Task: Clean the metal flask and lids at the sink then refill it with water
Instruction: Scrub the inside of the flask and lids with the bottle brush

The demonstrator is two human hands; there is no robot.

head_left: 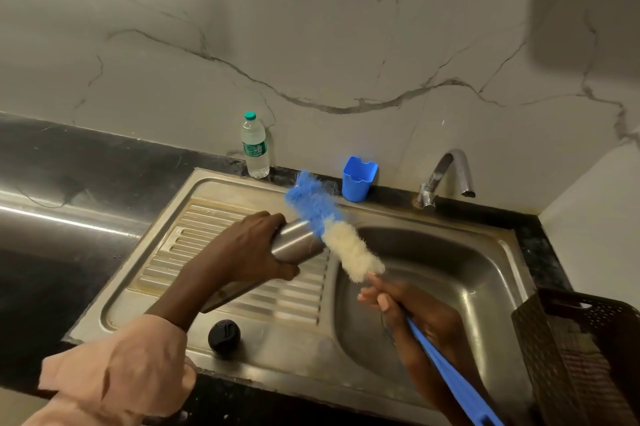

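My left hand [242,249] grips the metal flask [294,242], held tilted over the ribbed drainboard with its mouth toward the basin. My right hand [405,304] holds the blue handle of a bottle brush [332,235], whose blue and white bristles lie across the flask's mouth, outside it. A black round lid [224,336] rests on the front of the steel sink [273,353]. Part of the flask's lower body is hidden behind my left forearm.
A chrome tap [446,176] stands at the back right, with no water seen running. A blue plastic cup [359,178] and a clear water bottle [255,147] stand at the back rim. A dark perforated basket [581,356] sits at the right edge. Black counter stretches left.
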